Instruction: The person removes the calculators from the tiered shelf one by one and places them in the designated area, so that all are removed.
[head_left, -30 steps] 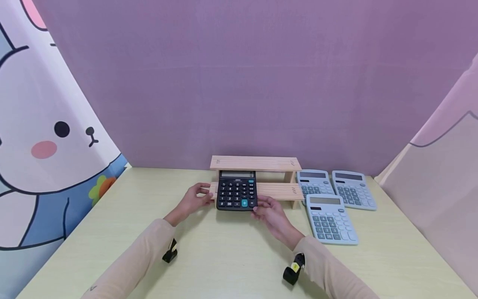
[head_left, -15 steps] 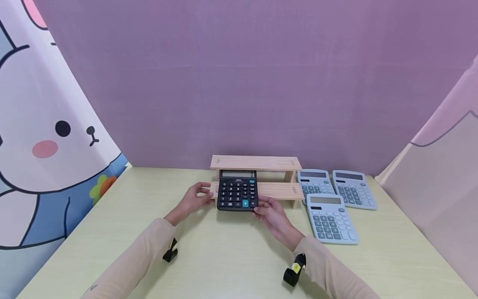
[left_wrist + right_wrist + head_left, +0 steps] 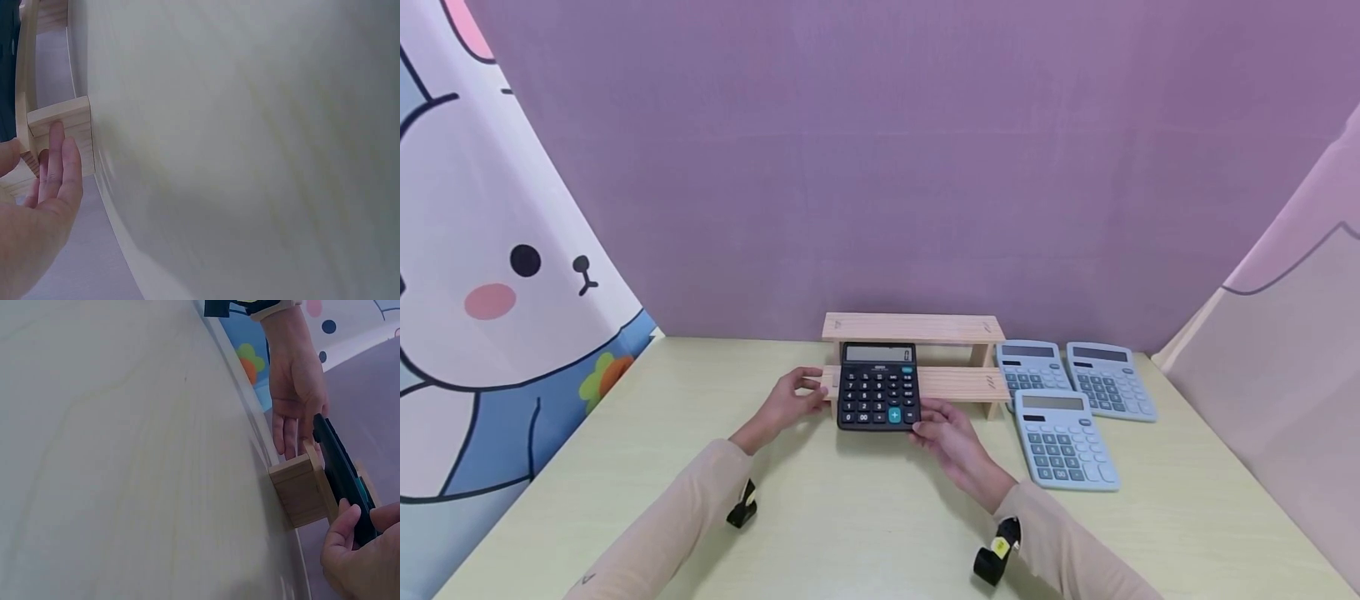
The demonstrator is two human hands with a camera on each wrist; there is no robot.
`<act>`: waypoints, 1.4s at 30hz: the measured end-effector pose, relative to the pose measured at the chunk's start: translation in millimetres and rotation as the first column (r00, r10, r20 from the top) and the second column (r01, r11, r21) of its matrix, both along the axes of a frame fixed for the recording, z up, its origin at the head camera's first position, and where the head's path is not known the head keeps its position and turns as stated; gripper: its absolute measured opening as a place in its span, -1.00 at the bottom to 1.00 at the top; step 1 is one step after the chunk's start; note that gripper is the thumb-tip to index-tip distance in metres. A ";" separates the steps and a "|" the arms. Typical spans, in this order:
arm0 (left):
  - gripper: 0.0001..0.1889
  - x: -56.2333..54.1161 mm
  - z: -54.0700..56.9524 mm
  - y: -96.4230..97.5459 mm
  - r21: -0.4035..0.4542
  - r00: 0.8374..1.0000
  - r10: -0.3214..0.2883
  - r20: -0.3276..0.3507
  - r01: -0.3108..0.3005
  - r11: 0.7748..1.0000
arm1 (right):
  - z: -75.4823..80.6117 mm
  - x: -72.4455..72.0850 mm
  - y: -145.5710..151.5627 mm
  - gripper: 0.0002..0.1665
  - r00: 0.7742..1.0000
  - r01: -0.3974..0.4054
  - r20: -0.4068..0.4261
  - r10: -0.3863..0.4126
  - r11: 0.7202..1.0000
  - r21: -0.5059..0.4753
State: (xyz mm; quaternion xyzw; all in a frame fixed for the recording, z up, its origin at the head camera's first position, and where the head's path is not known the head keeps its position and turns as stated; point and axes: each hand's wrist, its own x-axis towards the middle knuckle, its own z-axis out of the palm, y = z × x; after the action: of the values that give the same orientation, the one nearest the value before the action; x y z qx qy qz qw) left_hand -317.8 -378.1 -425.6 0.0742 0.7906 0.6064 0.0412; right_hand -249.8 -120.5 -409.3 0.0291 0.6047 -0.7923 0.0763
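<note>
A black calculator [image 3: 877,392] with a teal plus key lies tilted on the left part of the lower board of a two-tier wooden shelf [image 3: 962,384]. Its near edge juts past the board, and its whole display shows. My right hand [image 3: 955,446] pinches the calculator's near right corner, thumb on the key side and fingers beneath, as the right wrist view shows of the calculator [image 3: 340,475]. At the board's left end, my left hand [image 3: 786,404] holds the shelf [image 3: 59,119] between thumb and fingers, the fingers lying by its leg.
Three light blue calculators lie right of the shelf: one in front [image 3: 1066,442], one behind it [image 3: 1032,367] and one at the far right [image 3: 1111,381]. A purple cloth wall [image 3: 910,167] stands behind the pale table [image 3: 850,533].
The black calculator has slid slightly toward me, out from under the upper board, so more of its display shows. My right hand has moved with it; my left hand has stayed put.
</note>
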 end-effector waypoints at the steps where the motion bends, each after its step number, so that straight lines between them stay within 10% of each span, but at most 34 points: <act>1: -0.58 0.3 0.3 0.1 -0.001 1.000 0.004 0.002 -0.004 1.000 | -0.1 0.4 0.2 -0.43 1.000 0.000 0.002 0.000 1.000 -0.002; 12: -0.59 2.7 -1.5 -3.9 0.065 0.997 -0.050 -0.066 0.054 0.996 | 0.9 4.3 2.5 -0.41 1.000 -0.014 -0.007 0.014 1.000 -0.011; 42: -0.58 1.1 0.9 0.7 0.007 1.000 0.003 0.014 -0.003 1.000 | -0.5 11.4 5.5 -0.39 1.000 0.013 -0.002 -0.013 1.000 0.000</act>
State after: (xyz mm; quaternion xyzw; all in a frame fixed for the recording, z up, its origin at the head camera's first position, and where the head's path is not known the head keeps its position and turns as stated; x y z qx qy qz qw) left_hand -316.7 -377.3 -424.7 0.0688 0.7882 0.6099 0.0455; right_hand -238.5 -115.0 -409.8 0.0322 0.6044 -0.7929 0.0706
